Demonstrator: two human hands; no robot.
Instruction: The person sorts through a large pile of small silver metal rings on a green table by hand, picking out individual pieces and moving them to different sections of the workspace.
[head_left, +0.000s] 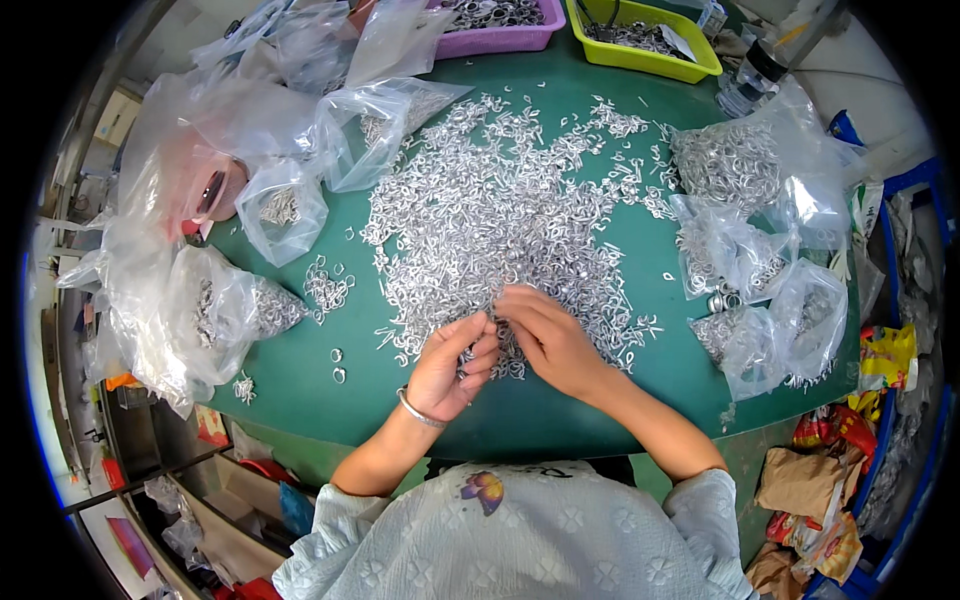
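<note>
A broad pile of small silvery metal pieces (490,220), many of them ring-like, spreads over the green table (300,400). Above its near edge, my left hand (458,368) is closed, thumb and forefinger pinched together. My right hand (550,338) meets it fingertip to fingertip, its fingers also drawn together. Whatever sits between the fingertips is too small to make out. To the left of my hands lie two loose rings (338,375) and a small cluster of metal pieces (328,288).
Clear plastic bags (205,310) with metal pieces crowd the left side; more filled bags (727,165) stand at the right. A purple basket (500,42) and a yellow-green basket (650,62) sit at the far edge, near a black-capped jar (748,85).
</note>
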